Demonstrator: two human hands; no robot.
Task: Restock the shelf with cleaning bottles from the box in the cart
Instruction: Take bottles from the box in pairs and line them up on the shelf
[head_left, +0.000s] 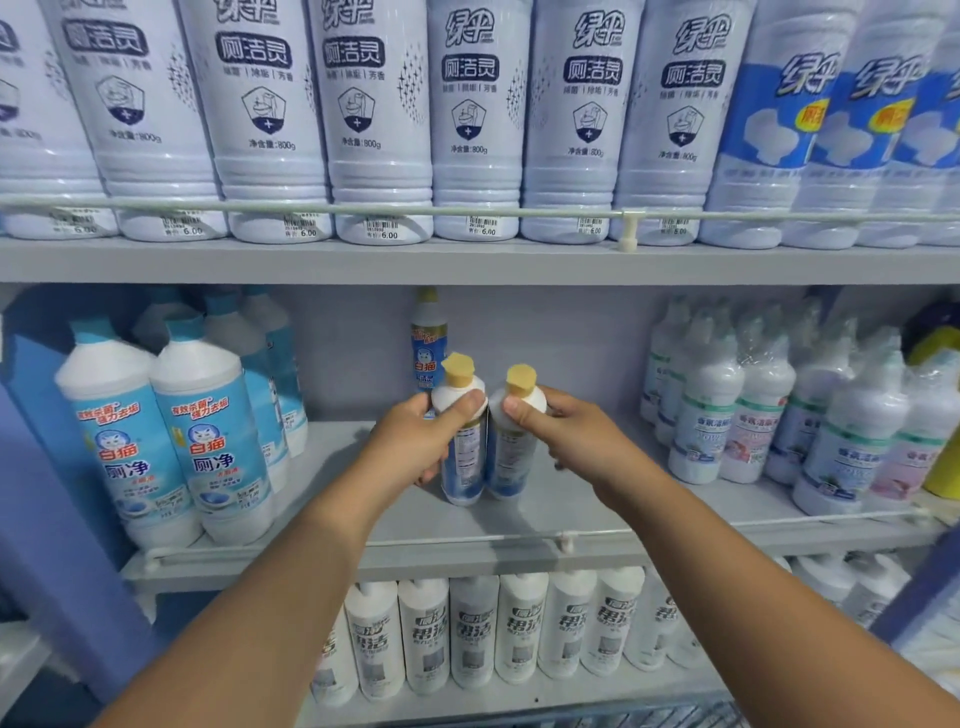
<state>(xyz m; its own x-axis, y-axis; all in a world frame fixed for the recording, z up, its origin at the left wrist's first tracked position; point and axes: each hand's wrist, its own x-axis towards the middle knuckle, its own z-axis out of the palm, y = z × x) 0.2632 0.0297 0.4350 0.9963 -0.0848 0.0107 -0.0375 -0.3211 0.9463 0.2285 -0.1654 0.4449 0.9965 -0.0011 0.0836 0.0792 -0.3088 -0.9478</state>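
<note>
- Gripping one yellow-capped bottle each: left hand curls round the shoulder of the left bottle; right hand curls round the shoulder of the right bottle.
- Both bottles upright, side by side and touching, bases on or just above the middle shelf; cannot tell which.
- Third matching bottle stands behind them, near the back wall.
- Blue-labelled cleaner bottles to the left; shrink-wrapped white bottles to the right.
- Top shelf: row of large white bottles behind a rail.
</note>
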